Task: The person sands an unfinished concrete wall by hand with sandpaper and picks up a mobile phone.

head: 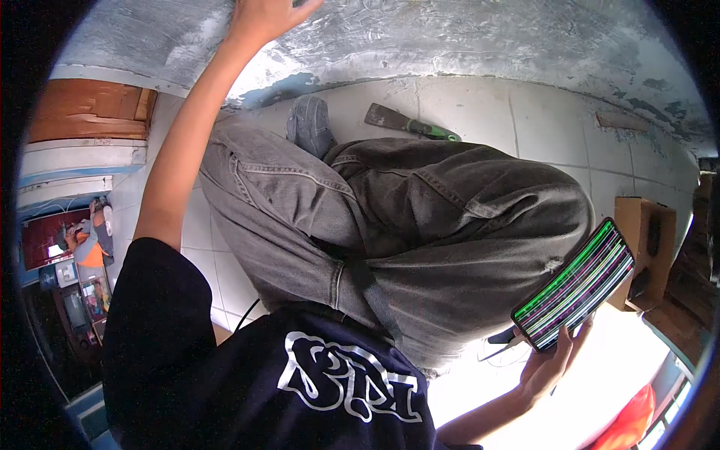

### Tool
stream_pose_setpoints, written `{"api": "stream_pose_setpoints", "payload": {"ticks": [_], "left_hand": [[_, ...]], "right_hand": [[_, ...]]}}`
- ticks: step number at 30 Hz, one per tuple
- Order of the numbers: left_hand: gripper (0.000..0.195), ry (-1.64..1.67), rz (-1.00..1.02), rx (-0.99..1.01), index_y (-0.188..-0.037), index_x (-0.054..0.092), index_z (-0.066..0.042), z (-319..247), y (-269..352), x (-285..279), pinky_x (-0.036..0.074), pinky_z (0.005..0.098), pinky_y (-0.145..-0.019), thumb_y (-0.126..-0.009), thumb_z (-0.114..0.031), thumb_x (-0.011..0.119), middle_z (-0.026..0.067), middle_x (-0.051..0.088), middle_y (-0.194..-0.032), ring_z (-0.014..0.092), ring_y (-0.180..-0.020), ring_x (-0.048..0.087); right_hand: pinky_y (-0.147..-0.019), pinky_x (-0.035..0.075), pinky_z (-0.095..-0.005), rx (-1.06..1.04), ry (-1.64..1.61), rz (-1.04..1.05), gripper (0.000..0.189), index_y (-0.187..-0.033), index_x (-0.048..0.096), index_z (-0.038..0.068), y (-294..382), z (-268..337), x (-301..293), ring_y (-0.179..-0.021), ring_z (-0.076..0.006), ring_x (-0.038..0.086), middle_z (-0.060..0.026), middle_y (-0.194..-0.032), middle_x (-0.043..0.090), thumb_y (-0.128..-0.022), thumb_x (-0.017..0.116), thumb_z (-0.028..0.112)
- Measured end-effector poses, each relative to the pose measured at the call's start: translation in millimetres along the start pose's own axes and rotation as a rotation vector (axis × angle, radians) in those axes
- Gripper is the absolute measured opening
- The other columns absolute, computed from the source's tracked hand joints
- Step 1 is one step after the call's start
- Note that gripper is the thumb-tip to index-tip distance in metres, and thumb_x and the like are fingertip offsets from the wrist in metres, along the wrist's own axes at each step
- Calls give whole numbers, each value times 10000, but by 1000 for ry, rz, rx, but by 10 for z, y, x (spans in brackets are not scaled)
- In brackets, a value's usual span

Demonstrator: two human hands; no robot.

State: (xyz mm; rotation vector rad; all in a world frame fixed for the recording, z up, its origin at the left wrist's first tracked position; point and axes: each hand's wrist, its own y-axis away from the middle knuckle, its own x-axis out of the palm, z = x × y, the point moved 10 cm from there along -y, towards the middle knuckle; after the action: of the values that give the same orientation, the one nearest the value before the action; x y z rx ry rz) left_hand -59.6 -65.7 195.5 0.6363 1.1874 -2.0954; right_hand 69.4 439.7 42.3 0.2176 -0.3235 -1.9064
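Observation:
My left hand (269, 19) is raised to the grey, patchily painted wall (427, 39). The top edge of the picture cuts off most of its fingers, so whether it holds anything is hidden. In my right hand (554, 357) is a smartphone (574, 286), tilted beside my knee, its screen full of green, purple and white stripes. On the tiled floor between my legs and the wall lies a paint scraper (410, 122) with a dull, stained blade and a green and black handle. My folded legs (394, 225), in dark grey jeans, fill the middle.
A cardboard box (624, 247) stands beyond the phone. Near the wall's foot lies a flat brownish strip (621, 121). A thin cable (503, 350) runs below the phone. Something red (627, 422) is at the lower right. Another person (90, 250) in orange and grey is far left, past a wooden panel (90, 109).

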Motion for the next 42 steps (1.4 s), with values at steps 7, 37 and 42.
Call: {"api": "stream_pose_setpoints", "payload": {"ticks": [7, 37, 42], "left_hand": [[744, -19, 10, -4, -1376, 365, -15, 8, 10, 11, 206, 501, -1113, -703, -142, 657, 161, 370, -1422, 331, -1345, 299], [739, -1, -7, -8, -1379, 368, -25, -24, -19, -18, 201, 496, -1119, -703, -133, 648, 159, 374, -1421, 324, -1349, 295], [722, -6, 19, -33, -1371, 377, -22, 10, -13, 12, 209, 496, -1114, -710, -140, 642, 161, 390, -1408, 329, -1338, 312]], "right_hand": [[-811, 524, -288, -2, 31, 50, 662, -1387, 232, -5, 28, 44, 87, -1008, -206, 544, -198, -1119, 495, -827, 578, 69], [-453, 589, -258, -134, 116, -121, 390, -1172, 440, 19, -166, 31, -10, -666, -142, 645, -91, -899, 549, -912, 444, 310], [-589, 611, -318, -104, 166, -151, 534, -1297, 370, 9, -203, -81, -132, -946, -230, 617, -161, -1100, 514, -906, 449, 365]]}}
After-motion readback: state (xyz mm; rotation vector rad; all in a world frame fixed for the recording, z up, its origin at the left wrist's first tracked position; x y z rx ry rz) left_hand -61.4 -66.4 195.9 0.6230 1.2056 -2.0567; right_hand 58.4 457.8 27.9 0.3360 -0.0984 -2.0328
